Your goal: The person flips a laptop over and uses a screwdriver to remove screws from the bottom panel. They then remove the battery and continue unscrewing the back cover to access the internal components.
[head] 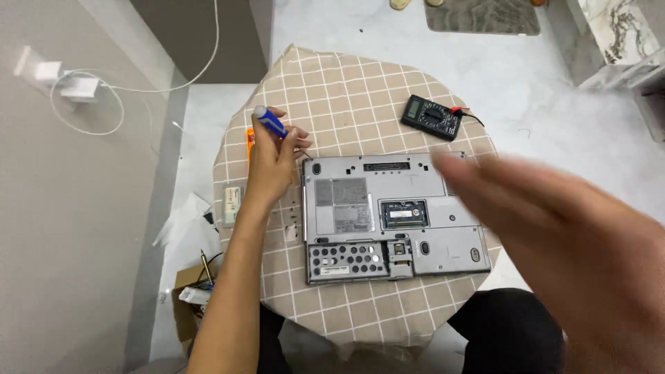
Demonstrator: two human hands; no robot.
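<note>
Blurred right hand (554, 215) over laptop (395, 218), left hand (273, 163) gripping screwdriver (271, 123)

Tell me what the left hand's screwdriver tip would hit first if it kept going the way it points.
Most likely the near-left corner of the upturned laptop. The left hand holds the blue-handled screwdriver angled down toward that corner, around the screw hole there. Depth is unclear, so it might meet the checked tablecloth just beside it instead.

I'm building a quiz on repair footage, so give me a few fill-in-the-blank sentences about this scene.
1. The left hand grips a screwdriver with a ____ handle.
2. The grey laptop lies ____ side up on the checked tablecloth.
3. The black multimeter lies beyond the laptop, toward the ____ hand's side.
4. The blurred right hand holds ____.

Missing words: blue; bottom; right; nothing
</note>
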